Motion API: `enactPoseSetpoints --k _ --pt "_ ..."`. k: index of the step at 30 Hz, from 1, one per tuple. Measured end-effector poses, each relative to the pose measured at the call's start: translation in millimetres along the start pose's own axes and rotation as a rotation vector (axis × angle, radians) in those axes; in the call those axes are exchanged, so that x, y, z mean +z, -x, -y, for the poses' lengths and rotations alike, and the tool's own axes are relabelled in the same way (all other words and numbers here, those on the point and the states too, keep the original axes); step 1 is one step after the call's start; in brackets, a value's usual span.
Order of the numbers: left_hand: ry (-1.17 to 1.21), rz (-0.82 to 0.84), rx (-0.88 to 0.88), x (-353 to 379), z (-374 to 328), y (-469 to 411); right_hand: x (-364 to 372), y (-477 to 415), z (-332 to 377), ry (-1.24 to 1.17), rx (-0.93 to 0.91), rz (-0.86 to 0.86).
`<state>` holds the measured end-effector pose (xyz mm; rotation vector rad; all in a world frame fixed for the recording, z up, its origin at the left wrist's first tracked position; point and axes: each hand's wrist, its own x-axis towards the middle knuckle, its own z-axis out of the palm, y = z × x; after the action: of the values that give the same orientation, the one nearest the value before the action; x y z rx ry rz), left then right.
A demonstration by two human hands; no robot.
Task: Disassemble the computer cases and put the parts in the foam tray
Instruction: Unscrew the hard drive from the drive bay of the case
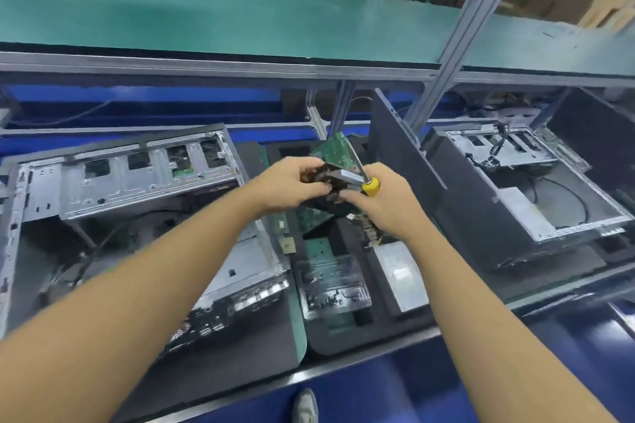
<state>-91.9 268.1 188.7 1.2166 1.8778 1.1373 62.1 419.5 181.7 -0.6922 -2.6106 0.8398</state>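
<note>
- Two bare arms (154, 285) reach out over the bench, and a grey shoe (305, 405) stands on the blue floor below.
- The left hand (288, 182) has curled fingers and pinches the dark end of a green card (335, 149).
- The right hand (385, 203) is wrapped round a screwdriver (371, 186) with a yellow handle. Its fingertips touch the card too.
- The card is up in the air, over the far end of the foam tray (343, 343).
- The tray lies between the left case (137, 175) and the right case (515, 189), both open.
- A dark panel (405, 154) leans just right of the hands.
- The green shelf (206, 17) sits well above, with open room under it.
</note>
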Motion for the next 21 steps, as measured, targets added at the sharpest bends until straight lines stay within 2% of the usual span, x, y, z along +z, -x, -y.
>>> enactPoseSetpoints --k 2,6,8,11,15,21 --pt "-0.152 -0.066 -0.017 20 10 -28 1 -15 -25 0.020 0.016 0.052" --pt "-0.471 0.028 -0.258 44 34 -66 24 -38 -67 0.189 0.049 0.226" --pt "-0.592 0.012 -0.326 46 46 -73 44 -49 -84 0.260 0.076 0.304" --pt "-0.646 -0.067 -0.369 35 58 -72 76 -60 -101 0.259 0.125 0.368" --pt "-0.750 -0.062 -0.371 16 62 -57 104 -69 -109 0.309 0.155 0.432" --pt "-0.637 -0.143 -0.330 11 63 -39 120 -83 -95 0.439 0.150 0.556"
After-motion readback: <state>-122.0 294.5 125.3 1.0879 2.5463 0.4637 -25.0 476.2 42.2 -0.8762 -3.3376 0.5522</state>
